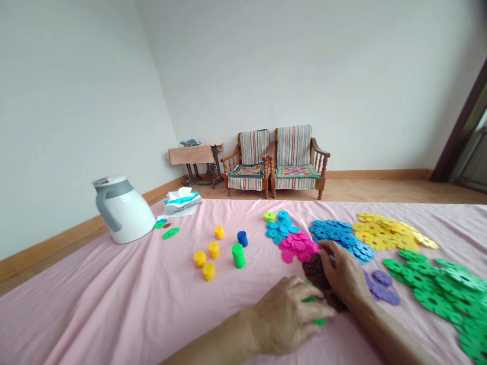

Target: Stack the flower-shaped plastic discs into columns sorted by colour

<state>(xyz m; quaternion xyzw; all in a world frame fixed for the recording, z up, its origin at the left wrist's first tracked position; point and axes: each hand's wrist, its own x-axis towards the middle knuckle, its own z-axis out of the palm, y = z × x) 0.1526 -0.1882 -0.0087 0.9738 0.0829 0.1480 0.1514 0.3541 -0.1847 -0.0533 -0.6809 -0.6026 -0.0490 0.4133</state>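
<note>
My left hand (291,314) lies palm down low over the pink cloth, fingers bent around green notched discs (318,321) that show between and below them. My right hand (344,276) curves over a pile of brown notched discs (314,269), thumb and forefinger bent at its far end; its other fingertips are hidden. Pink discs (297,247) touch the far end of the brown pile. To the right of my right hand are purple discs (384,291), and beyond it are blue discs (338,234).
Large piles of green (437,284) and yellow discs (391,230) spread to the right. Yellow stacks (209,271), a green stack (238,256) and a dark blue stack (242,239) stand mid-cloth. A white jug (131,215) and a tissue pack (182,202) stand at left.
</note>
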